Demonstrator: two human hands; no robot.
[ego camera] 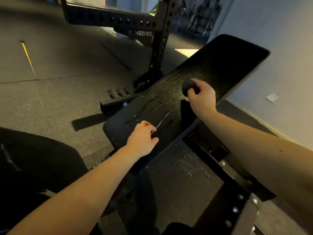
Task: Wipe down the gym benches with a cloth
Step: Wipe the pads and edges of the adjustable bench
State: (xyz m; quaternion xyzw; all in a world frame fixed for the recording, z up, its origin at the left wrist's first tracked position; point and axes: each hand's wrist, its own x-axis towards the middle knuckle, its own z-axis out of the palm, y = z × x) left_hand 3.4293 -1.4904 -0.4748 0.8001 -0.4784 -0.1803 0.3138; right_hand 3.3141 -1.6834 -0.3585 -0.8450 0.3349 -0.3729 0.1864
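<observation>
Presently right fingers around dark lump on bench; left fingers curled, hold unclear.

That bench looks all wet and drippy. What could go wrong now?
The wet streaks on the bench pad could run off its edge onto the floor and make it slippery. The right hand grips a dark round thing over the wet pad; it might slip out.
</observation>
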